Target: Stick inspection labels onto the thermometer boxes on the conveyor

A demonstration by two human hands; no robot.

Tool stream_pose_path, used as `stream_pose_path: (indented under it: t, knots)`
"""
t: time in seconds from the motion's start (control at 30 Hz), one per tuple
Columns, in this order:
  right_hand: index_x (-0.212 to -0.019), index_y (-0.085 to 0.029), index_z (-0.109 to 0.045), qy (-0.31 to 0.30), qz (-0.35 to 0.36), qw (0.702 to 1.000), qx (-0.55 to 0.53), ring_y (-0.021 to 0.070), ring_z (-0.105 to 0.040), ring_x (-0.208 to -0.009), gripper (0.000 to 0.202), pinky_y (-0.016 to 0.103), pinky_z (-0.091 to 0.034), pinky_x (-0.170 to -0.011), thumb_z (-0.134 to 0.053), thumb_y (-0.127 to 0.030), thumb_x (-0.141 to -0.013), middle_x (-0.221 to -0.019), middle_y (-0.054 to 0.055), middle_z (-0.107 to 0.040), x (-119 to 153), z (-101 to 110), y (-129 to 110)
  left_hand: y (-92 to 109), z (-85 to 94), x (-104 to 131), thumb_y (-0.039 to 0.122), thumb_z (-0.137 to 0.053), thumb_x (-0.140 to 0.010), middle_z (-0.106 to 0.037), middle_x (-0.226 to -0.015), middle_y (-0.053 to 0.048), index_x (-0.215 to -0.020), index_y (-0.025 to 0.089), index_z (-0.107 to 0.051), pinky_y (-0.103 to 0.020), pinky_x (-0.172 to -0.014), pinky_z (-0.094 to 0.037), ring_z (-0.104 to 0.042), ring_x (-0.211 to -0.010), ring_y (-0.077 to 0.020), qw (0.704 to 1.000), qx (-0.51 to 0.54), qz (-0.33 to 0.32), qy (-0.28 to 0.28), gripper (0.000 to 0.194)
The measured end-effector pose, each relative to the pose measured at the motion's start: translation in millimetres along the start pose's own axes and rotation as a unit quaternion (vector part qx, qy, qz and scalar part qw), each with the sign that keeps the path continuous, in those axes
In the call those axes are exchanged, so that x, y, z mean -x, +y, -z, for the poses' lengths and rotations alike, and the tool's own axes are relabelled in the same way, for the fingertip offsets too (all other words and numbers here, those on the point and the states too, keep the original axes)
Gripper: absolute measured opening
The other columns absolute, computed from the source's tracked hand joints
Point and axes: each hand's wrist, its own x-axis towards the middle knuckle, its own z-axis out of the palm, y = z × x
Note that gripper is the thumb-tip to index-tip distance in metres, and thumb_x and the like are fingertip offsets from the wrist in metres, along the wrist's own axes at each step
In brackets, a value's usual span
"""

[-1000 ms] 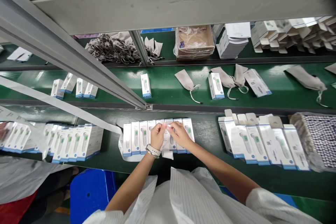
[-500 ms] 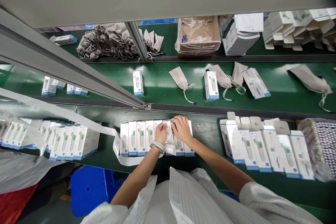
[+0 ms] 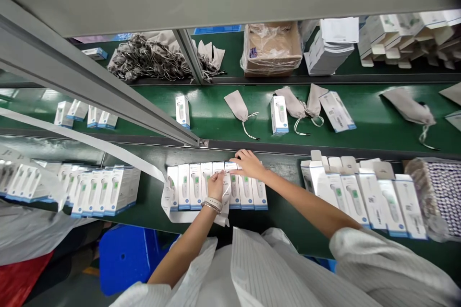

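A row of several white-and-blue thermometer boxes (image 3: 184,187) stands side by side in front of me, each printed with a thermometer picture. My left hand (image 3: 216,186) is closed on a white label strip (image 3: 225,196), whose end hangs down over the fronts of the middle boxes. The strip loops under the row and runs off to the far left. At the top edges of the right-hand boxes is my right hand (image 3: 250,165), thumb and fingers apart. I see nothing held in it, though a small clear sticker could be too faint to show.
More boxes stand at left (image 3: 104,192) and open-flapped ones at right (image 3: 355,196), beside a plastic-wrapped tray (image 3: 437,196). Pouches (image 3: 237,104) and boxes lie on the green belt (image 3: 154,100) behind. A metal post (image 3: 108,86) slants across; a blue stool (image 3: 124,259) stands below.
My hands have moved apart: the left drew slightly left with the label strip, the right shifted up to the box tops. Items on the belt have moved left.
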Motion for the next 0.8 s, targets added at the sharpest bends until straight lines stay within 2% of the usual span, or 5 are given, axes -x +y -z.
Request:
stream_pose_path:
  t: [0.2,0.33,0.5,0.67,0.8]
  knots:
    - [-0.103,-0.020,-0.059,0.105,-0.094,0.982,-0.128,0.0229,-0.042,-0.104,0.031,0.040,-0.033,-0.088,-0.038,-0.039,-0.088,-0.105,0.009,-0.055,2,16,-24,20,13.2,18,0.045,-0.053,-0.075,-0.033,-0.056,0.005,-0.057,0.017,-0.039,-0.022,-0.053,-0.030,-0.031,-0.052,-0.0077,0.992,0.005,-0.096,-0.086,0.036]
    - [-0.109,-0.021,-0.048,0.180,-0.160,0.912,-0.332,0.0164,-0.052,-0.088,0.026,0.032,-0.042,-0.080,-0.039,-0.035,-0.088,-0.091,0.004,-0.057,25,19,-83,32,19.7,35,0.044,-0.046,-0.081,-0.031,-0.057,0.005,-0.059,0.018,-0.036,-0.022,-0.056,-0.031,-0.032,-0.055,-0.0087,0.970,-0.042,-0.190,-0.145,0.036]
    - [-0.094,-0.020,-0.047,0.269,-0.220,0.855,-0.386,0.0147,-0.052,-0.073,0.017,0.028,-0.044,-0.069,-0.041,-0.034,-0.086,-0.080,0.002,-0.054,43,22,-122,38,22.9,51,0.039,-0.048,-0.081,-0.052,-0.084,-0.002,-0.086,0.019,-0.051,-0.024,-0.071,-0.038,-0.048,-0.077,-0.0131,0.942,-0.066,-0.272,-0.185,0.021]
    - [-0.083,-0.020,-0.047,0.292,-0.215,0.877,-0.316,0.0145,-0.050,-0.072,0.015,0.028,-0.040,-0.068,-0.041,-0.033,-0.086,-0.075,0.001,-0.051,57,31,-121,38,17.0,56,0.036,-0.049,-0.081,-0.051,-0.073,0.000,-0.079,0.018,-0.051,-0.024,-0.066,-0.037,-0.047,-0.068,-0.0127,0.925,-0.085,-0.304,-0.211,0.018]
    - [-0.072,-0.020,-0.044,0.249,-0.185,0.921,-0.236,0.0146,-0.047,-0.070,0.021,0.028,-0.037,-0.068,-0.040,-0.033,-0.088,-0.070,0.000,-0.049,65,34,-104,30,-1.7,54,0.040,-0.049,-0.080,-0.032,-0.053,0.005,-0.057,0.018,-0.037,-0.023,-0.053,-0.029,-0.033,-0.052,-0.0097,0.949,-0.090,-0.265,-0.146,0.033]
